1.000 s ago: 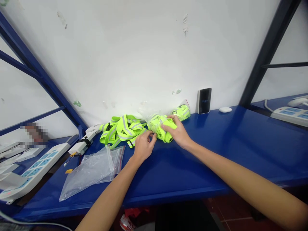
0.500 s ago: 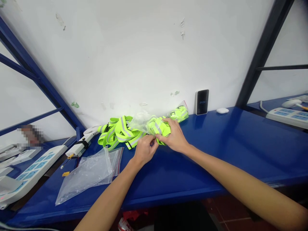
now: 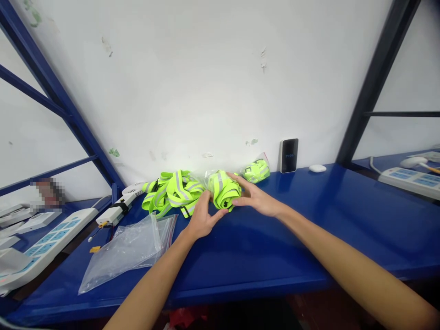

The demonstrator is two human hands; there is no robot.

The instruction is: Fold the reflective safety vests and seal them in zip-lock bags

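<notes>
Since the frame half a second ago, the left hand (image 3: 202, 219) has opened out of its pinch, and the rolled bundle (image 3: 225, 190) has turned so that its coiled end faces the viewer. From the head view, open room lies to the right, a broad bare stretch running to the dark post (image 3: 371, 91); the front edge (image 3: 247, 292) passes well below both hands. On the left, loose straps (image 3: 177, 190) and clear bags (image 3: 120, 256) crowd the space. The counter (image 3: 309, 238) is glossy blue, backed by a scuffed white wall (image 3: 192, 82), with an upright black-faced device (image 3: 288, 156) against it. Bright yellow-green with grey stripes, the bundle sits at mid-counter between the hands, clear plastic (image 3: 207, 175) bunched at its upper left. The right hand (image 3: 256, 198) grasps it between thumb and fingers; the left cups its near left side, thumb outstretched beneath, and whether it grips I cannot tell.
</notes>
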